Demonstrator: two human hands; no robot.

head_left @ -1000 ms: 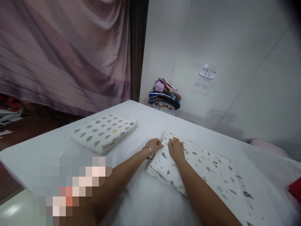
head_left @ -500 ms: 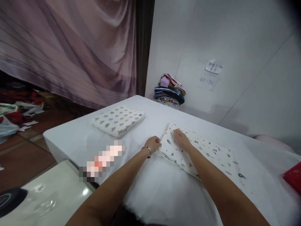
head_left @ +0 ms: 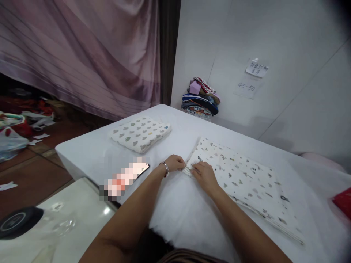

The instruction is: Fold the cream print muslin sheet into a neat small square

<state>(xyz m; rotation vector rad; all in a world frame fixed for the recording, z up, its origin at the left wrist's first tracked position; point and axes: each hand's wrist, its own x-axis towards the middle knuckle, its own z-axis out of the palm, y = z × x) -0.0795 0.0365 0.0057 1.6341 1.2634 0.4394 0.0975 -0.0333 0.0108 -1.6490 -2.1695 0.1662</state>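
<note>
A folded white cloth (head_left: 246,179) printed with small plants and dots lies flat on the white table (head_left: 178,215), its layers showing along the near edge. At its near left corner, my left hand (head_left: 175,163) pinches the edge between thumb and fingers; a bracelet circles that wrist. My right hand (head_left: 204,176) is just beside it, fingers curled at the same corner and closed on the cloth's edge. The fingertips partly hide the corner. Farther left rests a thicker folded white cloth (head_left: 141,134) with a grey cloud-like print, touched by neither hand.
A phone (head_left: 127,179) with a blurred screen lies left of my left arm. A pale surface with a black round object (head_left: 20,222) is at lower left. Folded fabrics (head_left: 201,98) are stacked by the wall. Something red (head_left: 342,202) sits at the right edge.
My right hand has slid from the cloth's top toward me, to its near left corner. My left hand stays at that corner, shifted slightly left. The view has tilted a little.
</note>
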